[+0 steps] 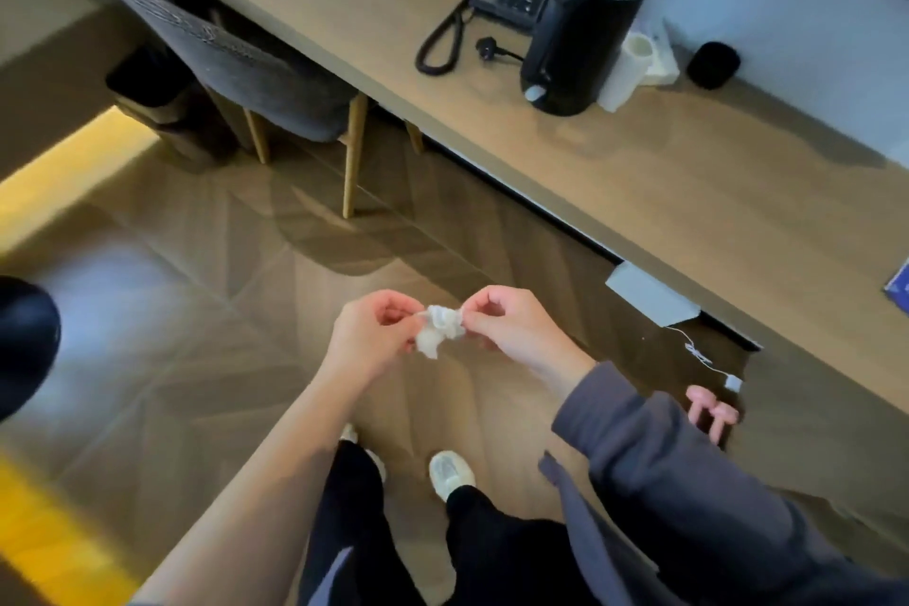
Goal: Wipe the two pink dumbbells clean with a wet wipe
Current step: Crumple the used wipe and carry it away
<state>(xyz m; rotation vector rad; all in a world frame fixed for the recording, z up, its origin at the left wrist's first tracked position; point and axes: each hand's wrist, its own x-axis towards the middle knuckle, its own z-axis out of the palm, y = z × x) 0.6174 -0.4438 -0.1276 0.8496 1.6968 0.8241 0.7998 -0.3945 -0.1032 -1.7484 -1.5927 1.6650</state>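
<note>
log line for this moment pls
phase: wipe prep | left hand: pinches wipe | right hand: pinches wipe | dumbbells: untouched, apart from both hands

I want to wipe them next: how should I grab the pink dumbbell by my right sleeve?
Likely the thin bar between the pink dumbbell's wider ends, coming down from above with your right hand, the nearer one. It seems to lie flat, bar exposed, though your sleeve hides part.
</note>
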